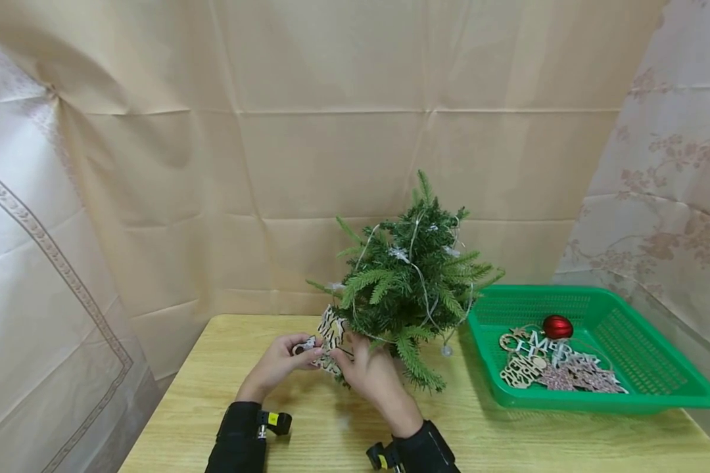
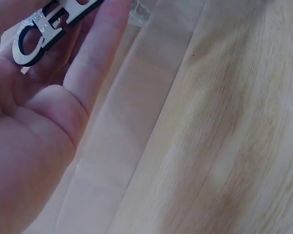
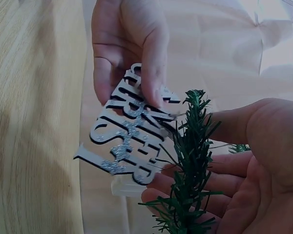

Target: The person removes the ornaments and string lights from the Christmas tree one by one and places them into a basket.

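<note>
Left to right: at far left we see a pale cloth (image 1: 47,315) with a brown patterned band, then a creased beige backdrop (image 1: 307,164) behind a wood-grain counter (image 1: 201,387). Left hand (image 1: 276,361), above the counter, grasps a flat lettered ornament (image 3: 131,131) — white letters, black edges, silver flecks — thumb on its face. The ornament sits between the hands, just beside the tree's lower left. Head view shows dark-edged cutout pieces (image 1: 332,326) there; we can't tell if they're all one ornament. Next is the right hand (image 1: 371,374), fingers partly curled behind a green branch (image 3: 191,141), thumb close to it; we can't tell whether it's pinching anything. Small green tree (image 1: 414,289) is past it, strung with thin pale wire (image 1: 423,279) and whitish snowflake-like bits (image 1: 399,253); a clear bulb (image 1: 446,350) hangs low. Far right we've got a green perforated basket (image 1: 603,400) holding a red ball (image 1: 558,326), silver lettering (image 1: 559,350), tan cutouts (image 1: 522,372) and pinkish glittery pieces (image 1: 580,373).
</note>
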Tool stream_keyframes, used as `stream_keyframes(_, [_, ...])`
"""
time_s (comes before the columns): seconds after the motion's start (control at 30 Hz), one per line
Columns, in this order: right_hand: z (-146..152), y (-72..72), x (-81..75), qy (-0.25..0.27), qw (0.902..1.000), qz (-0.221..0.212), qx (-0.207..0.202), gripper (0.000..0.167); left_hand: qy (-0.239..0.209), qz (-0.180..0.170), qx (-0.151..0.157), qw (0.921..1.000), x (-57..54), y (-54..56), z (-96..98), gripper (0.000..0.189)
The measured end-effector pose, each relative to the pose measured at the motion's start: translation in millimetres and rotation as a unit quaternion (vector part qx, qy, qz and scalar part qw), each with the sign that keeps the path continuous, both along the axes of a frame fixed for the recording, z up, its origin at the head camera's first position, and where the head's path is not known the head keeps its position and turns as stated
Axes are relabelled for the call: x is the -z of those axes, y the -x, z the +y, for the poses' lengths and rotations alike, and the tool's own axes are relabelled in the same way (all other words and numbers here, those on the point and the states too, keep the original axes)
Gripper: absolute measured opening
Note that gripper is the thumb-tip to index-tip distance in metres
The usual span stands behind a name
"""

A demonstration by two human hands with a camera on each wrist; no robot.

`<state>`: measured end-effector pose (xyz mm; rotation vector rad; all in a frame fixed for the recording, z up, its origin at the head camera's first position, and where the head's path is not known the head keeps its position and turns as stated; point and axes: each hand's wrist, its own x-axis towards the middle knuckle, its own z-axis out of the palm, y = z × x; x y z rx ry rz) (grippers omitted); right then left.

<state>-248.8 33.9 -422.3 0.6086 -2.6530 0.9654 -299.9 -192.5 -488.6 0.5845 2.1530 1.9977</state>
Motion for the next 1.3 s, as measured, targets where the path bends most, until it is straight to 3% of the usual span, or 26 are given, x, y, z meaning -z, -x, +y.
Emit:
stream_keyframes(0.3, [1,2.2,-1.6,-0.019,0.9979,-0.058,-0.024,0.059,-0.024,-0.004,0.027,0.9993,-3.7,-3.9,-3.3,0.023])
stream_keyframes(0.5, [1,3.4,-0.6,-0.018,0.9968,-0.061,-0.048,0.015,-0.044,0.002,0.033,0.9985,-6.1,-4.2,-1.3,0.02])
stream_keyframes(0.67, [3,1.5,-4.0,-0.028,0.9976,-0.047,-0.042,0.021,-0.068,-0.002,0.052,0.9963,-5.4,-3.1,-0.1,0.022])
stream_keyframes(0.8, [6,-2.4,-6.1,-0.035,0.9986,-0.03,-0.027,0.014,-0.114,-0.029,0.066,0.9909,-3.2,-0.4,2.9,0.05])
stream_keyframes(0.93, [8,-5.1,-8.1,-0.04,0.9986,-0.026,-0.023,0.018,-0.131,-0.085,0.021,0.9875,-1.8,2.3,9.5,0.058])
stream_keyframes(1.03, [8,-6.6,-11.2,-0.048,0.9984,-0.026,-0.016,0.028,-0.135,-0.104,-0.003,0.9854,-0.9,3.5,11.7,0.057])
stream_keyframes(1.2, [11,-8.6,-18.2,-0.041,0.9985,-0.034,-0.008,0.036,-0.152,-0.09,-0.032,0.9837,0.7,5.5,13.7,0.058])
stream_keyframes(1.3, [11,-10.1,-22.0,-0.027,0.9984,-0.049,-0.012,0.037,-0.133,-0.071,-0.059,0.9867,4.2,7.6,16.0,0.051])
